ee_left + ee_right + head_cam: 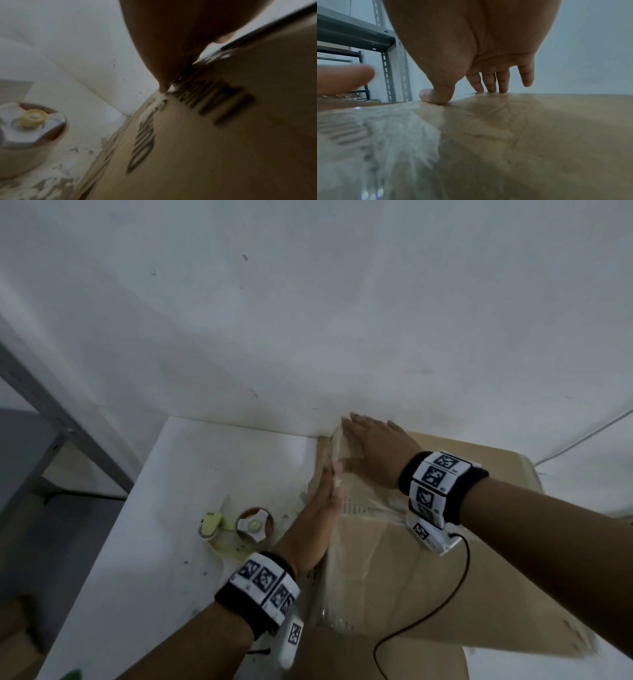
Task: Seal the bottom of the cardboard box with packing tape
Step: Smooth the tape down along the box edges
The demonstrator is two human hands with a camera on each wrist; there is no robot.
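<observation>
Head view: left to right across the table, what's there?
Metal shelf frame → tape dispenser → left hand flat against the box's side → right hand flat on the taped top of the cardboard box.

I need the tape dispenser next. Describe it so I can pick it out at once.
Start at the cardboard box that both hands press on the white table. Look just beyond the left hand, on the table beside the box's printed side. The tape dispenser lies there untouched: pale yellow-green frame, brown-cored roll with a white hub, the only loose item near the box.
</observation>
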